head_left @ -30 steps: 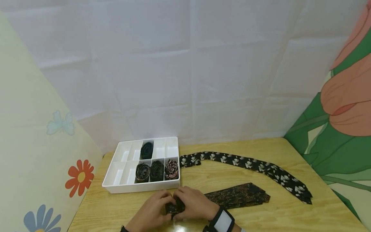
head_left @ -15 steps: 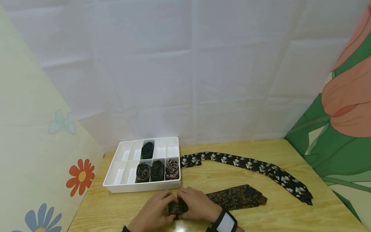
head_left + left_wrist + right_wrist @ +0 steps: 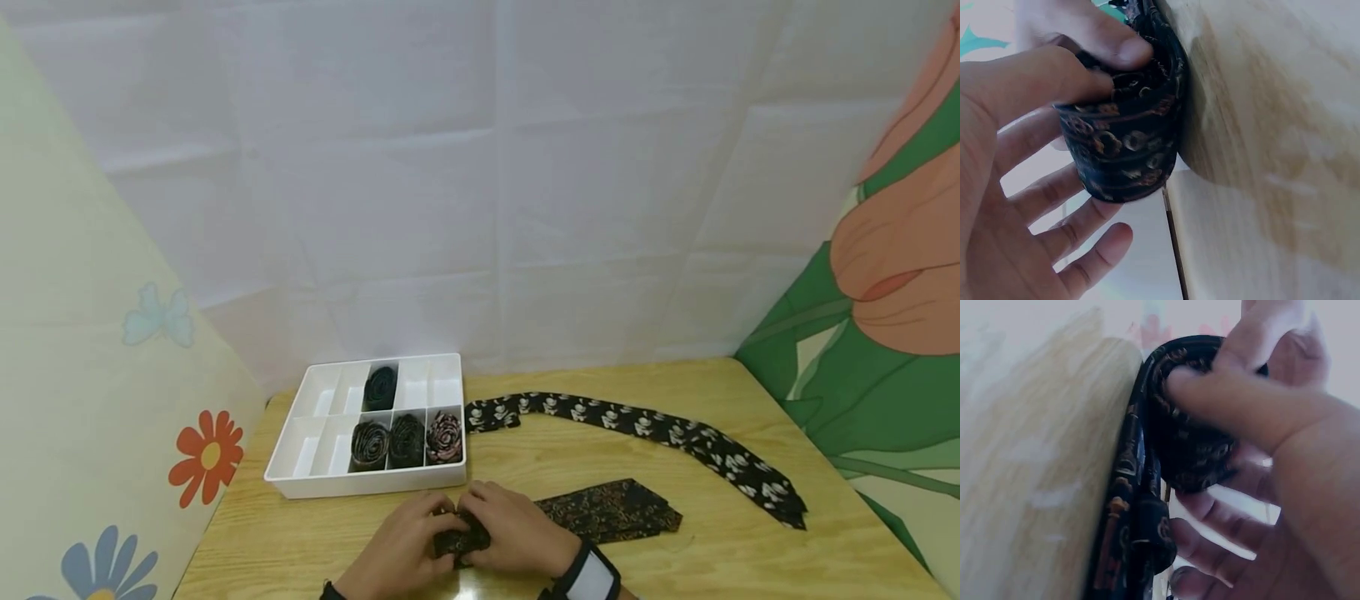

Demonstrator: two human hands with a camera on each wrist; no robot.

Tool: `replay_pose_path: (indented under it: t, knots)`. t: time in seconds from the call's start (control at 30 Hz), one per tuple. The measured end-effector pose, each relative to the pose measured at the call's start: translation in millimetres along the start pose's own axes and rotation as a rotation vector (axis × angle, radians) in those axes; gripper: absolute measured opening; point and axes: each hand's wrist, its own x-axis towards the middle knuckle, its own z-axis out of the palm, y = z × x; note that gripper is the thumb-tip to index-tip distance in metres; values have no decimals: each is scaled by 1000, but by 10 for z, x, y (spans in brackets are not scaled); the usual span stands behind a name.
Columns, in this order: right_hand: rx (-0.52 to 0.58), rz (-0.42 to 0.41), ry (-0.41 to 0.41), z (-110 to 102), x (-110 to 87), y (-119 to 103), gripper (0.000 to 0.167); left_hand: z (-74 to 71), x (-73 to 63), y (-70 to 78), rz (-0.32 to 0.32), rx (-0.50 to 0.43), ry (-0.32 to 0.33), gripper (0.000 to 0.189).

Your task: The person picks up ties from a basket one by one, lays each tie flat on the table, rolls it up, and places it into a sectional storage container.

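A dark patterned necktie (image 3: 611,510) is partly rolled up near the front of the table. Its rolled end (image 3: 1125,147) stands on edge between both hands, while its wide flat end trails to the right. My left hand (image 3: 401,542) grips the roll from the left, with the thumb at its top edge in the left wrist view. From the other side my right hand (image 3: 517,533) holds the same roll; in the right wrist view its thumb presses into the coil (image 3: 1191,450). The fingers partly cover the roll in the head view.
Behind the hands stands a white divided tray (image 3: 375,483) with several rolled neckties (image 3: 406,442) in its compartments. A black necktie with white figures (image 3: 641,423) lies stretched in a curve to the tray's right. A white cloth backdrop (image 3: 495,208) rises behind the table.
The tie's flat wide end has slid left toward the hands. Both hands have shifted slightly right, still holding the roll. The tray and the figured tie have stayed put.
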Motion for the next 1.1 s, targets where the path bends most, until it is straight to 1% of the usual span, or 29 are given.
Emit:
replay_pose_path:
  t: [0.13, 0.27, 0.33, 0.47, 0.57, 0.67, 0.8, 0.93, 1.1]
  knots:
    - [16, 15, -8, 6, -22, 20, 41, -5, 15, 12, -15, 9, -5, 44]
    - [50, 3, 6, 12, -38, 33, 38, -10, 30, 17, 1, 11, 1, 40]
    - [44, 7, 10, 9, -40, 30, 37, -13, 35, 25, 3, 16, 3, 42]
    - [22, 24, -2, -2, -48, 33, 38, -16, 33, 35, 4, -11, -7, 44]
    - [30, 12, 2, -6, -56, 30, 40, -19, 30, 36, 1, -24, -5, 42]
    - [22, 6, 16, 1, -59, 21, 40, -23, 34, 48, -12, -9, -6, 45]
    - [3, 15, 22, 22, -62, 37, 40, -25, 46, 70, -29, -40, -32, 41]
    - [32, 5, 42, 46, -74, 64, 39, -14, 57, 76, -33, -63, -44, 33]
    - [36, 15, 36, 38, -111, 73, 38, 12, 57, 87, -20, -39, -28, 40]
